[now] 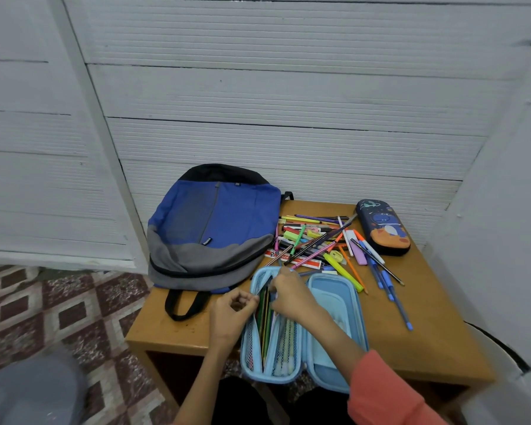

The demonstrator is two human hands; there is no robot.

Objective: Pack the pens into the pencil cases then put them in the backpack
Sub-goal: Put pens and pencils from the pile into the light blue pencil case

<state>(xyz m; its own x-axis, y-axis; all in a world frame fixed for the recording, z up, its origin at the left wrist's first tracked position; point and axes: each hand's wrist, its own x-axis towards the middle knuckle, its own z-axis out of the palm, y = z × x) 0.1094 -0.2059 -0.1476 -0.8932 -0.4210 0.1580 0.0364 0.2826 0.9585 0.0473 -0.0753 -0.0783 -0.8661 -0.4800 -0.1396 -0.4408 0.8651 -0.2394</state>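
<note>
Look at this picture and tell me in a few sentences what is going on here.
A person at a small table is packing a blue case, which lies open before them. The left hand pinches its left edge, and the right hand reaches in among the pencils inside. Most pens lie in a loose pile behind it. A dark case sits shut at the far right. The backpack lies at the left, with neither case in it yet.

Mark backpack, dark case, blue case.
backpack (pixel 218 216), head view, blue front panel
dark case (pixel 383 230), head view, printed lid
blue case (pixel 334 289), head view, inside of open right half
</note>
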